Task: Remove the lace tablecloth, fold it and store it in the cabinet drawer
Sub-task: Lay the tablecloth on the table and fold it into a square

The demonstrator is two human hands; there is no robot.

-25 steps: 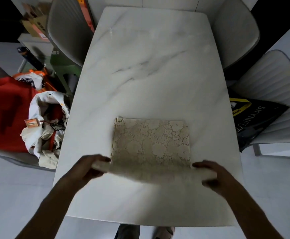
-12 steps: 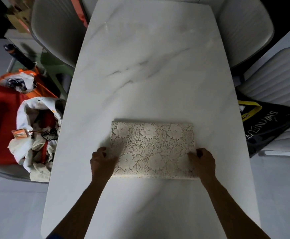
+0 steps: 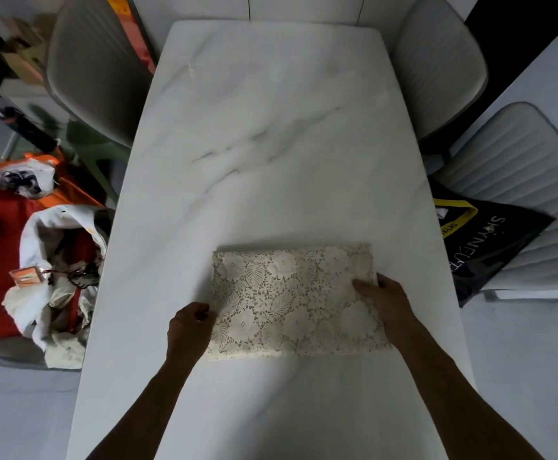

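my left hand (image 3: 189,327) is curled, fingers just touching the left edge of the lace tablecloth (image 3: 294,302) | my right hand (image 3: 387,305) lies flat on its right end, pressing | cloth sits folded small on the near part of the table (image 3: 271,127) | left to do: maybe one more fold, then the drawer, which i can't see

The folded lace tablecloth (image 3: 295,302) lay flat as a cream rectangle on the white marble table (image 3: 271,127), toward the table's near end. The left hand (image 3: 189,327) rested on the table at the cloth's left edge with its fingers curled against it, while the right hand (image 3: 385,302) lay on the cloth's right end, fingers over the lace. Beside the table's right edge, a black bag (image 3: 483,242) with a yellow band sat on a ribbed pale chair (image 3: 529,171).
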